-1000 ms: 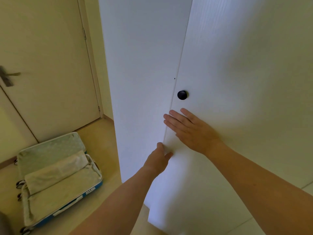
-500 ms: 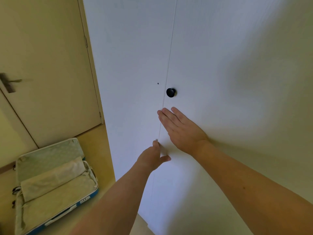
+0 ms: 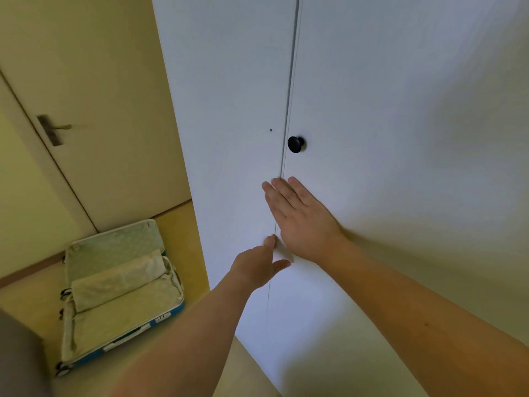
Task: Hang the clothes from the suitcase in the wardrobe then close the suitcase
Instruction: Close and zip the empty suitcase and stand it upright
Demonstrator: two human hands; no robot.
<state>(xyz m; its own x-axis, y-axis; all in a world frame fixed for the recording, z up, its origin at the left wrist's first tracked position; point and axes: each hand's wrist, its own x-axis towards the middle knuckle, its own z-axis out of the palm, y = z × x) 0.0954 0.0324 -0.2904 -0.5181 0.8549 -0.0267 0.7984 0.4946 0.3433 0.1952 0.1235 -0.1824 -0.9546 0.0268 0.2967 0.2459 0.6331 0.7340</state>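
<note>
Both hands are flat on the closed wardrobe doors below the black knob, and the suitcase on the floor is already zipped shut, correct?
Not quite. The head view shows the suitcase lying open on the floor, lid up and lining exposed. The rest holds: the right hand and left hand are on the closed wardrobe doors below the black knob.

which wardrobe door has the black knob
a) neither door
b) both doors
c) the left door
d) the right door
d: the single black knob sits on the right door, just past the seam; the left door shows only a tiny dark dot where a knob might go.
</note>
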